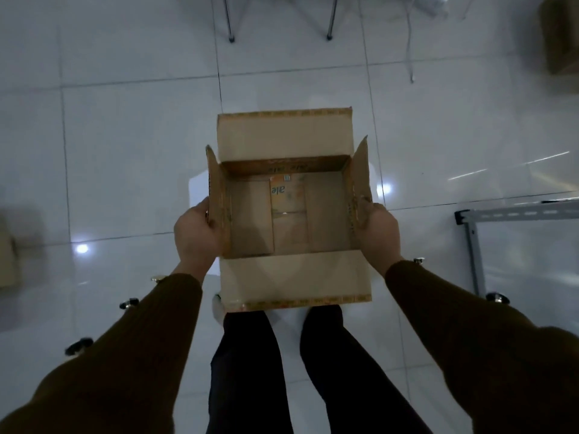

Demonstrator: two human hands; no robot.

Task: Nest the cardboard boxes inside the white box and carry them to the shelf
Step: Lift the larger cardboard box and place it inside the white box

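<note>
I hold an open brown cardboard box (pixel 288 214) in front of me, above the floor, with its four flaps spread outward. My left hand (pixel 195 234) grips its left wall and flap. My right hand (pixel 377 233) grips its right wall and flap. The box is empty inside; printed tape shows on its bottom. Under it, white edges of the white box (pixel 199 191) stick out at the left, right and near my feet; most of it is hidden by the cardboard box.
Another cardboard box (pixel 560 39) stands at the far right top, and one more (pixel 7 261) at the left edge. A grey metal shelf frame (pixel 513 214) on castors is at the right. Chair legs (pixel 232 26) and a hanging cable (pixel 410 42) lie ahead on the tiled floor.
</note>
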